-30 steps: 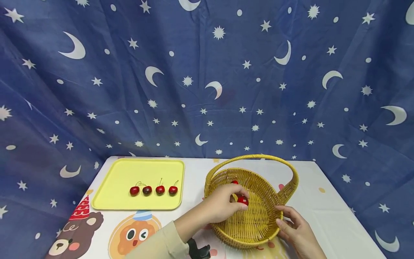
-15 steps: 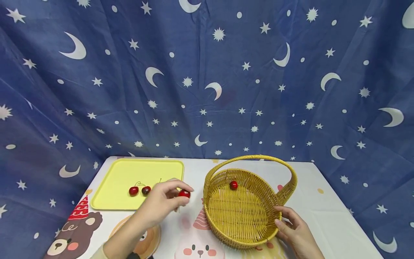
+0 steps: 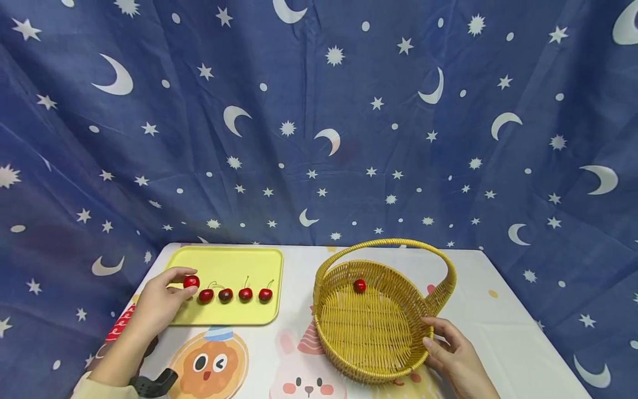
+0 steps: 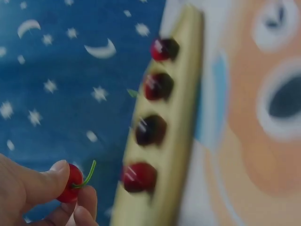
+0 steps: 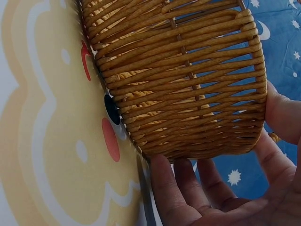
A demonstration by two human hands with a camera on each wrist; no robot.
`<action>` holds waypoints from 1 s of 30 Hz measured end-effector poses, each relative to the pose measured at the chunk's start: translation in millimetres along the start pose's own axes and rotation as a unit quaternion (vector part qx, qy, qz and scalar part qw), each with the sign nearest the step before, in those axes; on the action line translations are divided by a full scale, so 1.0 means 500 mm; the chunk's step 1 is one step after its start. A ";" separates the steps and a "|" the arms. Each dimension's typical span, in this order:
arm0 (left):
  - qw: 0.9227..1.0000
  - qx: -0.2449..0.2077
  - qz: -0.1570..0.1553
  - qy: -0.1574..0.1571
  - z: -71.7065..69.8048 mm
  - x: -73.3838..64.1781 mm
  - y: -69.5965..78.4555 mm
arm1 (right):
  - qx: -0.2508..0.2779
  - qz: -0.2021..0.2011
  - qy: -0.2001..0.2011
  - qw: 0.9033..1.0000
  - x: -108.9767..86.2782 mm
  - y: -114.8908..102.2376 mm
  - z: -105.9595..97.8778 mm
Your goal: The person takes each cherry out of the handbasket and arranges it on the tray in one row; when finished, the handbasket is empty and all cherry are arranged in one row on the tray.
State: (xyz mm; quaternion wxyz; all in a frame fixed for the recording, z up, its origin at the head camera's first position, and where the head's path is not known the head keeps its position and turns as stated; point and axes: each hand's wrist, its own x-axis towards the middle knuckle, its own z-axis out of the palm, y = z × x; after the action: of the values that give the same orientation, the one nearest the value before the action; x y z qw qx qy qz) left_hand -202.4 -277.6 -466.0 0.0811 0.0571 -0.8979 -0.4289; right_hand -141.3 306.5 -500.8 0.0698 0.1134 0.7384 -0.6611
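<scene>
My left hand (image 3: 160,299) pinches a red cherry (image 3: 191,282) over the left part of the yellow tray (image 3: 224,257). In the left wrist view the cherry's green stem (image 4: 89,174) sticks out beside the fingers. Several more dark red cherries (image 3: 226,295) lie in a row on the tray, to the right of that hand. My right hand (image 3: 461,357) holds the rim of the woven basket (image 3: 369,332) at its right side, thumb on top and fingers against the outer wall. One cherry (image 3: 359,286) rests inside the basket, near the back.
The basket's tall handle (image 3: 389,242) arches over its back. A white tablecloth (image 3: 299,266) with cartoon prints covers the table. Behind it hangs a blue curtain (image 3: 279,138) with moons and stars.
My left hand, holding a cherry, has moved from inside the basket leftward to the tray's left part. The right hand still holds the basket's rim.
</scene>
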 end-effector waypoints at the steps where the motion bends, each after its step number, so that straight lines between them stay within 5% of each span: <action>1: 1.000 0.013 -0.005 0.004 0.001 0.003 -0.015 | 0.000 0.001 0.000 1.000 0.000 0.001 0.000; 11: 0.996 0.062 -0.057 -0.028 0.011 0.035 -0.080 | 0.003 -0.008 0.001 1.000 0.002 0.001 0.000; 30: 0.994 0.080 -0.064 -0.040 0.012 0.048 -0.085 | 0.001 0.001 0.002 1.000 0.003 0.001 -0.004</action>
State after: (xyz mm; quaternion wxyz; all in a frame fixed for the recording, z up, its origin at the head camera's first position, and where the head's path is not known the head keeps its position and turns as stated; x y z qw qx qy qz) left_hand -225.7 -303.9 -500.5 0.0123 0.1037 -0.9265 -0.3616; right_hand -142.7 308.5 -501.2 0.0690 0.1150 0.7376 -0.6618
